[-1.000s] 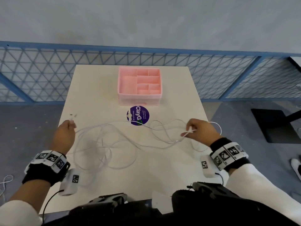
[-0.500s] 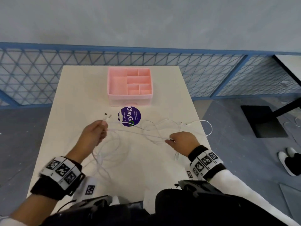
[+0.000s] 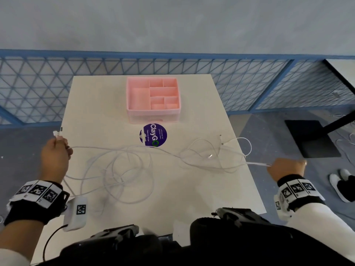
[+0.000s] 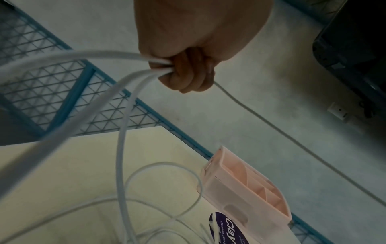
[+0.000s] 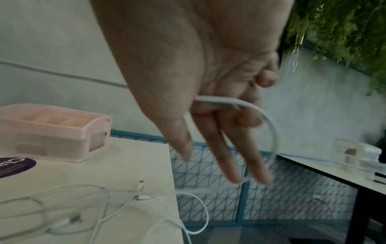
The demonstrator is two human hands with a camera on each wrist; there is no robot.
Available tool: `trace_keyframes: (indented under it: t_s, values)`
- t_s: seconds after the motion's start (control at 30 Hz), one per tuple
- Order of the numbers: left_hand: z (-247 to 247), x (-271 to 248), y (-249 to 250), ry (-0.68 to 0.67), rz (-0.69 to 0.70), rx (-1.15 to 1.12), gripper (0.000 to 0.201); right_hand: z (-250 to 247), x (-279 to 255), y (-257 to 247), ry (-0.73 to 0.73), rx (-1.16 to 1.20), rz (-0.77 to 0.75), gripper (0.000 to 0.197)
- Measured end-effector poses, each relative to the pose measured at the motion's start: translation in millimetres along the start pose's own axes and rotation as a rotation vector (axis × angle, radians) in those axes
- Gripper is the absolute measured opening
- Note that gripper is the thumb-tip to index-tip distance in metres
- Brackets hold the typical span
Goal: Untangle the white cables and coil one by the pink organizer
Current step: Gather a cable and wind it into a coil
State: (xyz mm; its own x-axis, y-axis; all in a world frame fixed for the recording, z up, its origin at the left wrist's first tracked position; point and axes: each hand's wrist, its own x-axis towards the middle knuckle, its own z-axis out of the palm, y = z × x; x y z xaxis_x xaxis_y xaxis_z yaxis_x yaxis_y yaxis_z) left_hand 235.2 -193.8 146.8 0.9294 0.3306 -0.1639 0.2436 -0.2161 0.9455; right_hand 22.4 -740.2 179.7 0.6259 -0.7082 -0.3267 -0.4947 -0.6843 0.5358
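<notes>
Tangled white cables (image 3: pixel 130 166) sprawl across the cream table (image 3: pixel 92 104), with loose loops at centre-left and plug ends (image 3: pixel 221 140) near the right edge. My left hand (image 3: pixel 55 152) is off the table's left edge and grips several cable strands (image 4: pixel 133 72) in a fist, a plug sticking out above it. My right hand (image 3: pixel 286 167) is past the right edge and holds a cable (image 5: pixel 225 100) against the palm with curled outer fingers, the other fingers straight. The pink organizer (image 3: pixel 153 98) stands at the far centre, its compartments holding nothing.
A round purple sticker (image 3: pixel 153 135) lies just in front of the organizer. A blue mesh fence (image 3: pixel 38 89) runs behind the table. A black table base (image 3: pixel 311 139) and shoes (image 3: pixel 342 185) are on the floor to the right. Another table (image 5: pixel 334 171) stands further right.
Both hands have moved apart, left hand out past the left edge and right hand past the right edge. The cables are stretched wider across the table.
</notes>
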Motion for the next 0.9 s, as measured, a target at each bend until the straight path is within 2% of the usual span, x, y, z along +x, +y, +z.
trace_keyframes:
  t_s: [0.03,0.1,0.17,0.2,0.27,0.33,0.4,0.47,0.5,0.53,0.6,0.7,0.77,0.83,0.9]
  values:
    - [0.0,-0.1,-2.0,0.002,0.009,0.055,0.031,5.0,0.1,-2.6,-0.026,0.073,0.038,0.039]
    - [-1.3,-0.5,-4.6,-0.036,0.010,0.345,0.034,6.6,-3.8,-13.7,-0.054,0.205,0.067,0.042]
    - [-0.1,-7.0,-2.2,-0.094,0.067,0.707,0.041,0.0,-12.6,-32.0,0.008,0.319,-0.054,0.042]
    - [4.3,-12.2,0.4,-0.129,0.186,0.775,0.043,-6.6,-19.3,-44.4,0.040,0.374,-0.157,0.046]
    - [23.0,-29.2,15.6,-0.266,0.433,0.658,0.036,-26.0,-44.0,-75.7,0.145,0.476,-0.417,0.058]
    - [51.5,-64.7,36.0,-0.506,0.536,0.364,0.022,-47.7,-78.8,-112.6,0.240,0.601,-0.606,0.044]
    - [77.9,-107.6,56.2,-0.767,0.530,0.177,0.025,-71.0,-112.3,-149.2,0.366,0.589,-0.752,0.034]
    - [93.9,-141.6,69.0,-0.988,0.461,0.223,0.019,-84.4,-128.5,-171.0,0.506,0.550,-0.858,0.027]
    - [98.6,-149.1,69.2,-1.026,0.449,0.276,0.023,-91.4,-132.7,-175.9,0.507,0.578,-0.910,0.022]
    - [100.3,-151.9,68.4,-1.028,0.441,0.294,0.028,-97.7,-132.5,-178.0,0.498,0.647,-0.946,0.021]
    - [94.2,-141.8,66.1,-0.946,0.362,0.235,0.027,-102.9,-124.6,-170.8,0.334,0.765,-0.947,0.033]
    - [71.4,-104.3,49.4,-0.728,0.073,0.080,0.027,-83.7,-88.4,-146.6,0.271,0.789,-0.859,0.043]
    - [50.4,-78.1,32.7,-0.620,-0.068,-0.011,0.029,-62.5,-57.8,-127.3,0.190,0.622,-0.766,0.051]
    - [28.0,-55.2,14.1,-0.520,-0.180,-0.119,0.030,-42.1,-30.7,-107.6,0.138,0.321,-0.662,0.052]
    - [2.6,-34.9,-7.0,-0.378,-0.264,-0.219,0.031,-27.7,-8.8,-89.1,0.092,0.130,-0.544,0.050]
